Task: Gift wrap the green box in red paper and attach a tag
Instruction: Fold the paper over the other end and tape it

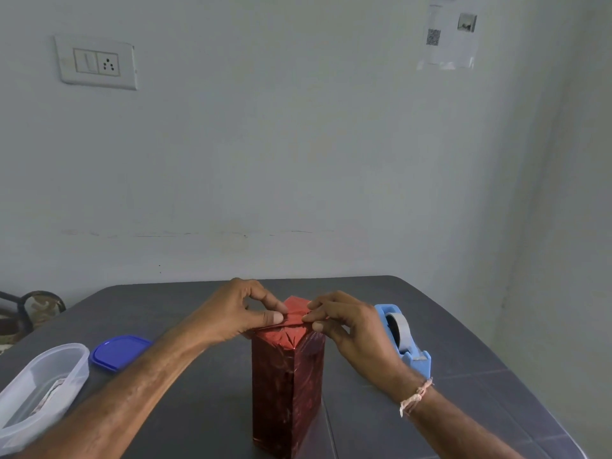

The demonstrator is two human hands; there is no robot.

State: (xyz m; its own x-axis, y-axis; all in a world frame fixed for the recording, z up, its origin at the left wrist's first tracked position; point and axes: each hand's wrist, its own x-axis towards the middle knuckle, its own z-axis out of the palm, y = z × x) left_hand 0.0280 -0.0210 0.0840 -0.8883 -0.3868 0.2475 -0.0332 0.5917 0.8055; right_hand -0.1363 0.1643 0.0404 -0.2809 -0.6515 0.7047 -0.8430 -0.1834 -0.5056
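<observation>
I see the dark tabletop carrying the upright box in red paper at its middle; my left hand and right hand each have their grip pinched on its top fold, a blue tape dispenser just beside.

Left hand, right hand pinching

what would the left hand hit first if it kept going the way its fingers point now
Probably the right hand. The left hand points rightward across the folded top of the tall red foil-wrapped box, where both hands pinch the paper, fingertips nearly meeting. Depth is hard to judge.
</observation>
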